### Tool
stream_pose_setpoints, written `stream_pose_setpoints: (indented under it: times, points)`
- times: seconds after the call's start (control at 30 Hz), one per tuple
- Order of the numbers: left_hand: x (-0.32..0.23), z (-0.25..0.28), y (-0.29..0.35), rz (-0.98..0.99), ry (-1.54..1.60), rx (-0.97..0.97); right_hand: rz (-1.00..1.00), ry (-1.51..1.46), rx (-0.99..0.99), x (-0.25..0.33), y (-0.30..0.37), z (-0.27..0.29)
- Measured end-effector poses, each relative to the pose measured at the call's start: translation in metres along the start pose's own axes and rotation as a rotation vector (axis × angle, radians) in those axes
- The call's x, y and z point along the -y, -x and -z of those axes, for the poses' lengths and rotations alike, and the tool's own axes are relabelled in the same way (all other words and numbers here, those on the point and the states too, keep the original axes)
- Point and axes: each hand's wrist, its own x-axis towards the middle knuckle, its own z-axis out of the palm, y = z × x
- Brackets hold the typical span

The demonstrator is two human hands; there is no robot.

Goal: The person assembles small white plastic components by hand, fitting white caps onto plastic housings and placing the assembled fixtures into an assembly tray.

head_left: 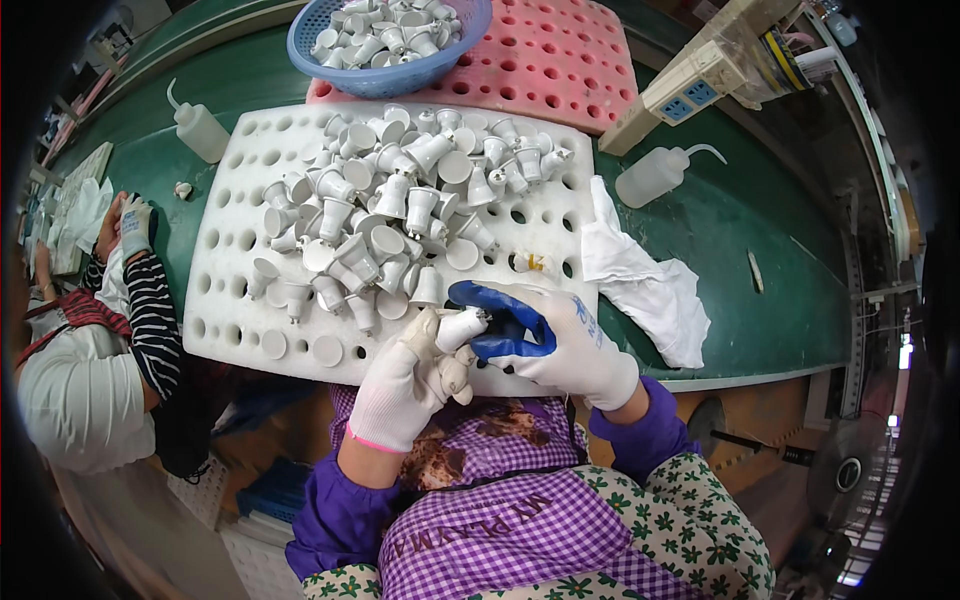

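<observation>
Gloves (390, 405) hide both hands. The left hand (405, 378), curled tight, holds a white cup (461, 330) over the foam board (222, 262); the right hand (550, 335), half curled, partly hides its tip (can't tell if it grips). Dark letters (470, 525) cross the purple apron (545, 550).

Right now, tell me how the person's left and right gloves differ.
The left glove is whitish with a pink cuff edge; the right glove has blue-coated fingers. The left glove grips a small white part; the right glove's fingers curl near its end. Both gloves are largely white.
</observation>
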Motion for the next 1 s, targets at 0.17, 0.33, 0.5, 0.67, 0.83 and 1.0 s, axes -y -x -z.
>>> stream_pose_setpoints:
  times: [0.17, 0.33, 0.5, 0.67, 0.83, 1.0]
  points:
    - [0.002, -0.002, 0.002, 0.058, 0.105, 0.051, -0.135, -0.574, -0.026, -0.006, 0.006, -0.001]
    - [0.005, -0.011, 0.002, 0.089, 0.078, -0.021, -0.246, -0.708, 0.017, -0.011, 0.006, -0.001]
    - [0.012, 0.001, -0.004, 0.115, 0.29, 0.141, -0.269, -0.841, -0.037, -0.011, 0.014, 0.003]
    - [0.018, -0.002, -0.007, 0.149, 0.433, 0.083, -0.067, 0.501, -0.681, -0.052, 0.027, 0.037]
    - [0.027, -0.019, -0.015, 0.177, 0.426, -0.076, -0.289, 0.883, -0.552, -0.107, 0.048, 0.049]
    - [0.037, -0.016, -0.032, 0.202, 0.433, 0.081, -0.345, 0.309, -0.813, -0.102, 0.067, 0.055]
